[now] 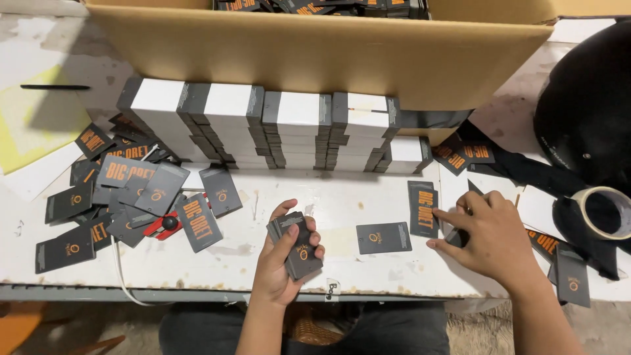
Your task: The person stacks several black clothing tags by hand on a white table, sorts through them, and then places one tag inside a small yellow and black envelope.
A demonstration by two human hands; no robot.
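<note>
My left hand [284, 253] grips a small stack of dark grey tags [299, 246] with orange marks, held just above the near edge of the white table [230, 260]. My right hand [490, 236] lies flat on the table to the right, its fingertips touching a dark tag [422, 209] with orange lettering. Another single tag [384, 237] lies face up between the two hands. More dark tags [549, 244] sit partly under and beyond my right hand.
A loose heap of dark tags [125, 194] covers the left of the table, with a red-handled tool [165, 225] in it. Stacks of white-and-grey cards [263, 128] line the back before a large cardboard box [328, 56]. A tape roll [603, 212] and a black helmet [585, 112] are at right.
</note>
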